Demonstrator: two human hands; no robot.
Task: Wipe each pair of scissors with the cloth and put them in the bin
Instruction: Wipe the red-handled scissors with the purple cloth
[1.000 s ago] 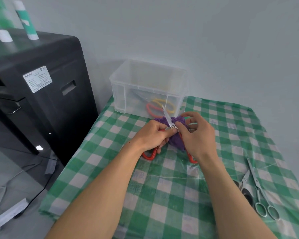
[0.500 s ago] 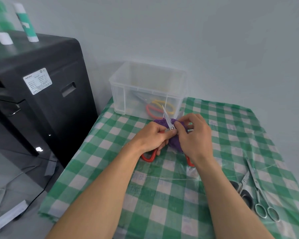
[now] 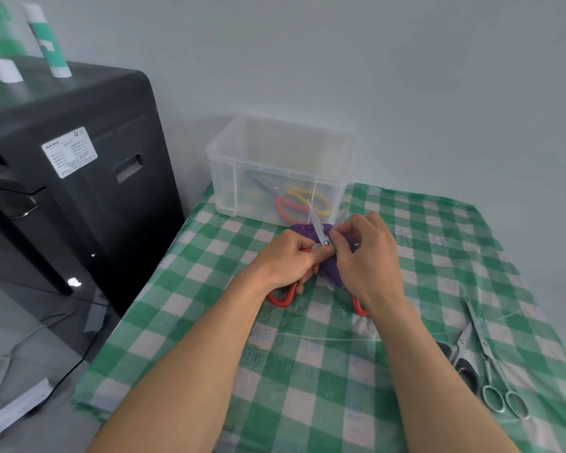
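The red-handled scissors (image 3: pixel 316 223) are held just above the worktop (image 3: pixel 307 371), in front of the clear plastic bin (image 3: pixel 275 168) and close to its near wall. Their long axis runs away from the person. The one visible blade points up and away toward the bin, leaning a little to the left, with its tip showing against the bin's front. The two red handle loops point back toward the person and are spread apart, one under each wrist. The other blade is hidden by cloth and hand.

The left hand (image 3: pixel 288 259) grips the scissors just below the pivot screw, its fingers curled round the shank and the thumb lying beside the screw. The right hand (image 3: pixel 366 256) pinches the purple cloth (image 3: pixel 332 273) with closed fingers, right beside the pivot, on the right side of the bare blade. The cloth bunches between and below the two hands.

Inside the bin lies a pair of scissors with yellow and red handles (image 3: pixel 303 204). At the right edge of the worktop, well apart from the hands, lie all-metal scissors (image 3: pixel 486 354) and, just beside them, black-handled scissors (image 3: pixel 461 358), both with tips pointing away from the person
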